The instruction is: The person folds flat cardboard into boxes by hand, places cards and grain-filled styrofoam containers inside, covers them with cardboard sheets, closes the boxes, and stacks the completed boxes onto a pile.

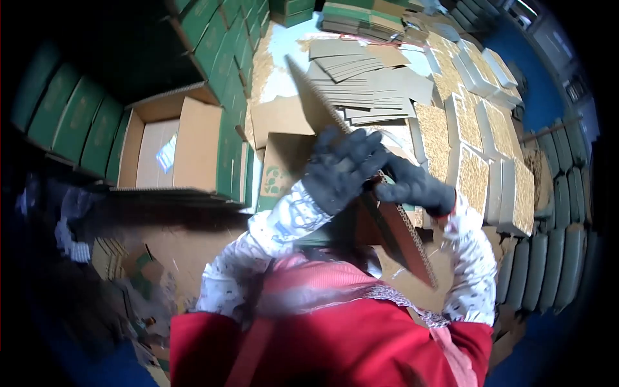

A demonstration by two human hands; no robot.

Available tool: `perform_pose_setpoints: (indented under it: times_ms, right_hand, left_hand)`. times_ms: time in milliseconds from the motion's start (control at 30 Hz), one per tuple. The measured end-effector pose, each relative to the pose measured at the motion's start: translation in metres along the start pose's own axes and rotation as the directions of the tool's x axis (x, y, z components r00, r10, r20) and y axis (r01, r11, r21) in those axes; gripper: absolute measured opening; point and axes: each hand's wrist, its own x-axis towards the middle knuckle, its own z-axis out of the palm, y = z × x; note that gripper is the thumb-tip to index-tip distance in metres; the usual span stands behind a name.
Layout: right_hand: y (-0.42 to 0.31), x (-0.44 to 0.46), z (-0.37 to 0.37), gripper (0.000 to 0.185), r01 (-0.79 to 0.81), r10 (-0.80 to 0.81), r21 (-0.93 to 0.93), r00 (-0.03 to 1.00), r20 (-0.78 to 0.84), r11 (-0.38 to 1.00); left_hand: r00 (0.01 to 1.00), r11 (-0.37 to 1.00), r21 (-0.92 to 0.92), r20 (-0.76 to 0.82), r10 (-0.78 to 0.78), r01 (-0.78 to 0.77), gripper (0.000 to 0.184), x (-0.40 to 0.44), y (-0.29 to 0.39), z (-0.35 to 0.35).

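Note:
Both of my hands wear dark grey gloves and meet at the middle of a cardboard piece, which runs diagonally from upper left to lower right, its corrugated edge facing up. My left hand lies over the upper part of this edge, fingers bent over the board. From the right, my right hand grips the edge, its fingertips close to my left hand. Under the hands, a cardboard box with a green print is partly hidden by them and by the board.
An open brown box with a small packet inside stands at left, beside stacked green boxes. Flat cardboard sheets lie ahead. White-sided blocks with tan tops and grey-green bundles are at right.

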Motion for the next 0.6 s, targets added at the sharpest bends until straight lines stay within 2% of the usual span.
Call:
perform_pose_setpoints:
  times_ms: [33,67,133,167,200,233,267,300,333,367,400,433,467,500,533,567,600]
  right_hand:
    - [-0.002,0.007,-0.005,0.07,0.034,-0.037,0.077,0.999,0.036,0.996]
    - [-0.004,0.01,-0.011,0.072,0.063,-0.075,0.151,0.994,0.076,0.986]
    - [-0.001,0.005,-0.021,0.075,-0.221,0.23,0.149,0.972,-0.048,0.964]
    - [-0.002,0.008,-0.026,0.076,-0.129,0.124,-0.014,0.971,-0.204,0.991]
    - [-0.002,0.008,-0.039,0.076,-0.095,0.129,0.145,0.962,-0.24,0.985]
    - [-0.002,0.006,-0.057,0.075,-0.126,0.163,0.161,0.956,-0.245,0.979]
    - [-0.003,0.002,-0.075,0.073,-0.123,0.099,-0.043,0.929,-0.356,0.992]
    - [-0.003,-0.002,-0.093,0.071,-0.162,0.034,-0.241,0.887,-0.461,0.957]
    - [0.007,-0.007,-0.109,0.068,-0.165,0.056,-0.185,0.873,-0.484,0.969]
    - [0.014,-0.012,-0.109,0.063,-0.263,-0.042,-0.462,0.833,-0.552,0.847]
    - [0.017,-0.018,-0.107,0.057,-0.367,-0.157,-0.68,0.8,-0.579,0.635]
    - [-0.006,-0.017,-0.084,0.045,-0.459,-0.192,-0.802,0.81,-0.555,0.383]
    - [-0.003,-0.019,-0.071,0.04,-0.289,-0.44,-0.956,0.852,-0.285,0.059]
    - [0.02,-0.018,-0.07,0.035,-0.021,-0.514,-0.953,0.838,-0.181,0.302]
    - [-0.015,-0.013,-0.053,0.023,-0.127,0.041,-0.795,0.991,-0.127,0.594]
    - [-0.021,-0.01,-0.046,0.017,-0.019,-0.027,-0.822,0.999,-0.042,0.569]
    - [-0.023,0.004,-0.047,0.017,-0.029,0.1,-0.86,0.995,0.025,0.51]
  left_hand:
    - [0.996,0.997,0.073,-0.078,0.044,-0.038,0.045,-0.006,-0.001,0.001]
    - [0.995,0.996,0.064,-0.077,0.071,-0.066,0.045,-0.006,0.0,-0.003]
    - [0.982,0.992,-0.114,-0.184,0.04,-0.062,0.044,-0.006,-0.001,-0.01]
    - [0.988,0.988,-0.132,-0.143,0.055,-0.075,0.046,0.0,-0.003,-0.022]
    - [0.977,0.976,-0.126,-0.137,0.161,-0.179,0.044,0.006,-0.009,-0.034]
    - [0.973,0.948,-0.22,-0.03,0.229,-0.229,0.047,0.01,-0.014,-0.049]
    - [0.951,0.911,-0.312,0.067,0.303,-0.269,0.05,0.016,-0.02,-0.067]
    - [0.939,0.92,-0.307,0.163,0.303,-0.244,0.055,0.018,-0.022,-0.088]
    - [0.918,0.928,-0.301,0.258,0.302,-0.221,0.06,0.017,-0.02,-0.111]
    - [0.866,0.948,-0.21,0.394,0.307,-0.24,0.077,0.019,-0.018,-0.133]
    - [0.805,0.985,-0.138,0.571,0.161,-0.099,0.087,0.014,-0.017,-0.139]
    - [0.821,0.996,0.009,0.566,0.069,-0.09,0.09,0.013,-0.019,-0.127]
    - [0.836,0.986,0.154,0.549,-0.03,-0.066,0.093,0.01,-0.02,-0.111]
    - [0.829,0.988,0.151,0.55,-0.104,0.024,0.094,0.021,-0.022,-0.095]
    - [0.928,0.982,0.183,0.372,-0.036,-0.036,0.095,0.022,-0.024,-0.07]
    - [0.941,0.98,0.189,0.34,-0.001,-0.067,0.086,0.012,-0.026,-0.029]
    - [0.949,0.975,0.195,0.312,0.039,-0.105,0.077,0.003,-0.028,-0.002]
